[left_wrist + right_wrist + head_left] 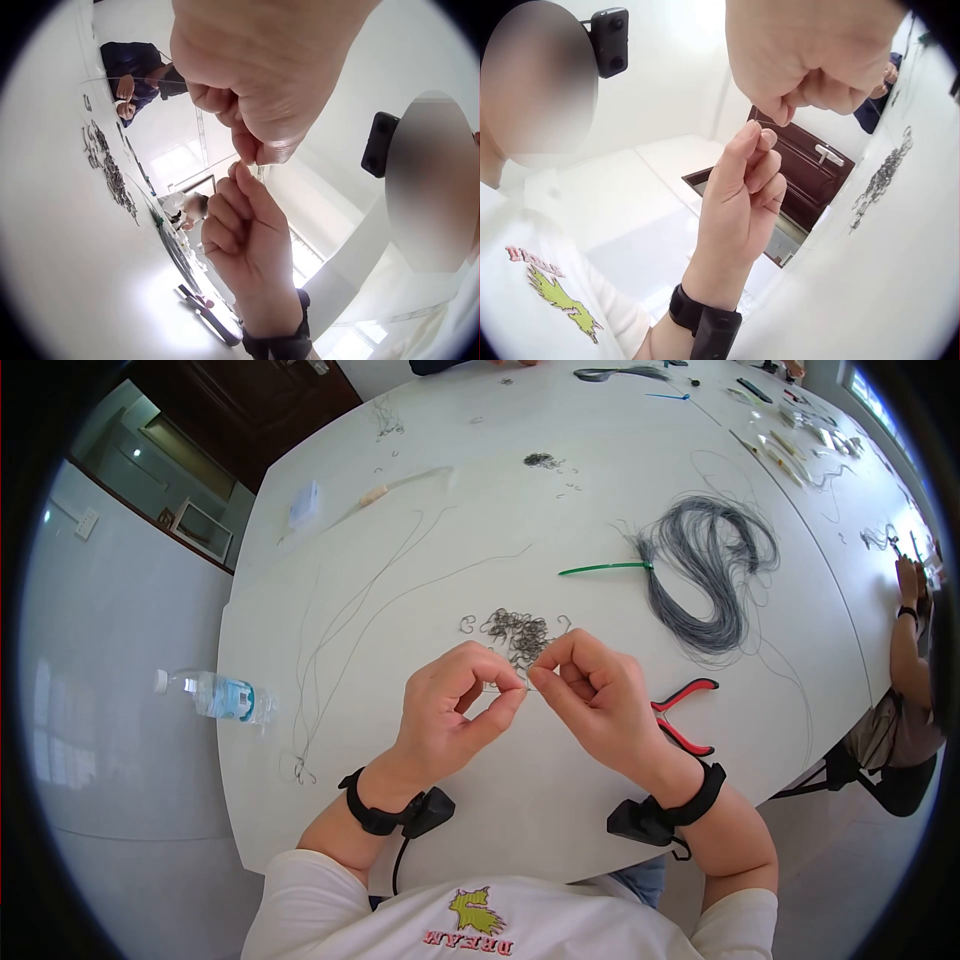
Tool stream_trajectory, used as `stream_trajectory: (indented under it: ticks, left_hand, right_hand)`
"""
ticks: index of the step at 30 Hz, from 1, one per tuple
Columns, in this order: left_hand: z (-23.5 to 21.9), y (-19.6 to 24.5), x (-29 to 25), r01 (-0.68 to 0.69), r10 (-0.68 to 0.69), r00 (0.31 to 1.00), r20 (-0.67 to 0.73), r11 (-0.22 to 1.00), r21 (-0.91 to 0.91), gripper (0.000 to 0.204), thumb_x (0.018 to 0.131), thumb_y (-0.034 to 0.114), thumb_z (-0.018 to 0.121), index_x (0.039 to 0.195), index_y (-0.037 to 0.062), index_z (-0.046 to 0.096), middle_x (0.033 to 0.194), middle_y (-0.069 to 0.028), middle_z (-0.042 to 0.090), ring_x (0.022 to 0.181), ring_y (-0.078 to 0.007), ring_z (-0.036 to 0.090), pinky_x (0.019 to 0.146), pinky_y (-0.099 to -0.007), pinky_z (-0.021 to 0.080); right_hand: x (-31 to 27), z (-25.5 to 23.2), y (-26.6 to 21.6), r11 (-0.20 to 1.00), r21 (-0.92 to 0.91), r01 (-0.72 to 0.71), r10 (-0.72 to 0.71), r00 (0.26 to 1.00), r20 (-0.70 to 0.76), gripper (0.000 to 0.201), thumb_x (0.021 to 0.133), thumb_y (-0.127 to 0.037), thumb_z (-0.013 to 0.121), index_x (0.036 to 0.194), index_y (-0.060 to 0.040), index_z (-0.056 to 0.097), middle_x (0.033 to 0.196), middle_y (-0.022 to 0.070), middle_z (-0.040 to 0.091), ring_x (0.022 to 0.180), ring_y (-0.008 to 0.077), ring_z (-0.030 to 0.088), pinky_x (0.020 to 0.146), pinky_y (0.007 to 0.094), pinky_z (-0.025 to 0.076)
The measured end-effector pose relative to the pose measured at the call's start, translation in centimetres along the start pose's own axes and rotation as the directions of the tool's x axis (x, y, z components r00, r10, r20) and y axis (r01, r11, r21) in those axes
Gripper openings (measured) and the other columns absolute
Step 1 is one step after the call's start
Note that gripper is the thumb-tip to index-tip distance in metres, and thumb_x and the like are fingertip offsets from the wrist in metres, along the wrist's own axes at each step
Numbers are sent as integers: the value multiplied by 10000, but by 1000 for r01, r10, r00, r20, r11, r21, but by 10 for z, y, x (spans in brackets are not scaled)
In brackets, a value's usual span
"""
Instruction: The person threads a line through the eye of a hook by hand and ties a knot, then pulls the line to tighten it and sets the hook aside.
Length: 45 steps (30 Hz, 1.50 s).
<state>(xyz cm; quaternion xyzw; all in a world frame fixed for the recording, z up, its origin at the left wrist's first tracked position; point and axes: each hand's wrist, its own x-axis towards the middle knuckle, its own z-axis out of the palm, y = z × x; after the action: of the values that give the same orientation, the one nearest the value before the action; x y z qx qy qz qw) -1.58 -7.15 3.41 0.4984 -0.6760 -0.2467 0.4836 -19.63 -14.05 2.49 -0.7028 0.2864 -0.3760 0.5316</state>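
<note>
Above the table, my left hand (pixel 440 700) and right hand (pixel 600 700) meet almost tip to tip. Each pinches between thumb and forefinger, and a fine strand of fishing line (pixel 765 122) shows at the fingertips in the right wrist view. Most of the strand is too thin to follow. Just beyond the fingers lies a heap of small dark fish hooks (pixel 518 630), partly covered by the hands in the head view. In the left wrist view, the hooks (pixel 109 169) lie to the left of both hands.
Red-handled pliers (pixel 688 745) lie right of my right hand. Behind them is a grey bundle of line (pixel 700 630) with a green cable tie (pixel 605 568). Loose strands (pixel 345 610) stretch across the left, near a water bottle (pixel 225 697). Another person's arm (pixel 908 630) is at far right.
</note>
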Motion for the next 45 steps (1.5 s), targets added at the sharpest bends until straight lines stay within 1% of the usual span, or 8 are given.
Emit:
stream_trajectory:
  ticks: [12,20,23,25,29,35,41,45]
  left_hand:
    - [10,-15,-6,115,-141,978,-154,980,-165,55,898,58,651,905,70,597,774,65,557,551,-7,307,492,-193,257]
    - [12,-7,-4,253,-331,942,-58,813,-524,66,984,80,568,1031,43,541,968,-8,599,863,-36,546,776,-196,446]
    - [14,-8,-5,225,-298,952,-72,839,-496,59,988,81,561,1028,45,539,969,-4,597,861,-35,541,775,-202,447]
    - [15,-9,-6,223,-290,955,-70,850,-477,58,990,86,558,1027,45,538,976,-5,596,863,-35,540,775,-202,447]
    - [13,-8,-6,233,-297,952,-71,858,-457,68,998,106,550,1027,46,537,997,-9,594,867,-37,540,778,-206,448]
    - [16,-5,-4,254,-326,943,-72,840,-480,89,1006,124,536,1038,40,531,1014,-31,606,897,-50,553,799,-204,451]
    - [17,-12,-6,205,-278,955,-102,869,-450,72,998,91,541,1042,35,530,1024,-52,619,911,-57,566,806,-203,456]
    - [18,-11,-6,195,-269,952,-146,901,-388,68,988,82,558,1029,31,539,962,-41,635,821,-43,569,739,-191,464]
  right_hand:
    - [-5,11,0,997,-61,40,-43,998,-55,88,851,-70,694,838,-37,613,539,-4,388,490,76,323,452,265,277]
    - [-1,13,13,980,141,-139,138,990,14,93,849,-101,709,820,-34,651,564,1,445,519,92,379,485,268,297]
    - [2,16,22,993,55,104,-100,992,-73,68,802,-97,733,800,-72,670,680,-4,533,585,115,469,526,283,334]
    - [5,10,19,792,-498,354,-425,905,-32,79,742,-87,748,773,-121,685,808,-21,580,658,151,530,572,309,377]
    - [3,9,13,777,-522,351,-428,903,-29,106,706,-89,754,755,-154,686,837,-32,584,661,166,545,592,323,400]
    - [-1,10,8,920,-363,146,-173,984,-43,84,726,-80,741,733,-132,675,849,-10,601,585,165,553,526,302,432]
    - [-1,8,4,987,-156,35,-31,999,28,248,795,-56,719,1025,-40,626,958,64,654,645,154,646,549,283,494]
    - [-5,15,1,894,371,-250,217,968,129,348,878,-61,678,1167,43,513,1069,140,671,822,150,703,696,259,554]
